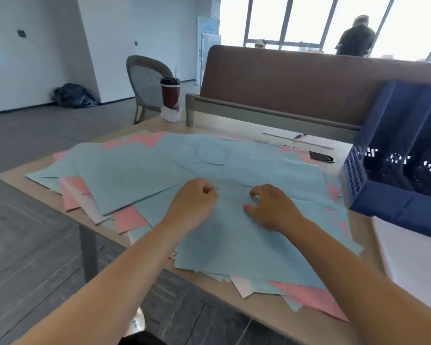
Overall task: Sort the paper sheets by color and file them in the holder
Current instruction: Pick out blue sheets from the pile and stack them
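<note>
We are noting both hands atop the blue sheet (234,242): left hand (194,201) fisted, hold unclear; right hand (271,209) half-curled, fingertips pressing, sitting nearer the holder (383,207).

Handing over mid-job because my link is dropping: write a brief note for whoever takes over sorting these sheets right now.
Left hand: fingers curled on the blue sheets; whether its grip has paper, I cannot tell.
Right hand: bent fingers rest on the same sheets.
Pink sheets and white sheets lie mixed beneath, on the table.
Holder stands at right, blurred; no sheets show inside.
Done: nothing visibly filed.
Left: sort every colour, file all.
</note>
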